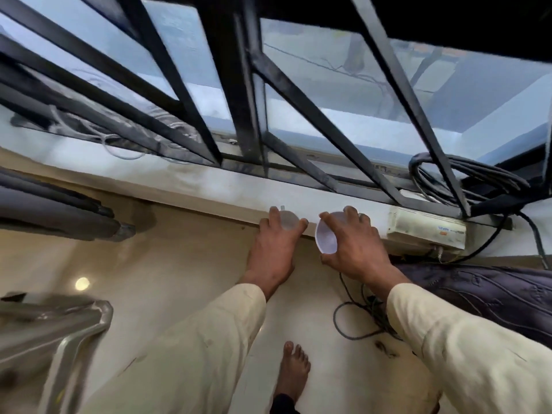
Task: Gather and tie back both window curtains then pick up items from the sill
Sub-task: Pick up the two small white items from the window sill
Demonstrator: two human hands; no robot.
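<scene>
From the head view, my right hand [355,243] grips a white translucent plastic cup [328,233] just off the front edge of the white window sill [209,180]. The cup's open mouth is turned towards me and a little left, so the rim shows as an oval whose long axis runs up and down the picture. My thumb sits under the rim and my fingers curl over the top.

My left hand [277,234] lies at the sill's edge, wrist straight, fingers spread and curled around a smaller translucent round plastic piece [288,221]. I cannot tell whether it is a lid or a second cup. The two pieces are near each other but apart.

Just to the right, a white rectangular box [427,231] lies lengthwise along the sill. It has small blue and red print, too blurred to read. Both arms reach forward in cream sleeves [466,354]. A dark gathered curtain [59,210] hangs at the left.
</scene>
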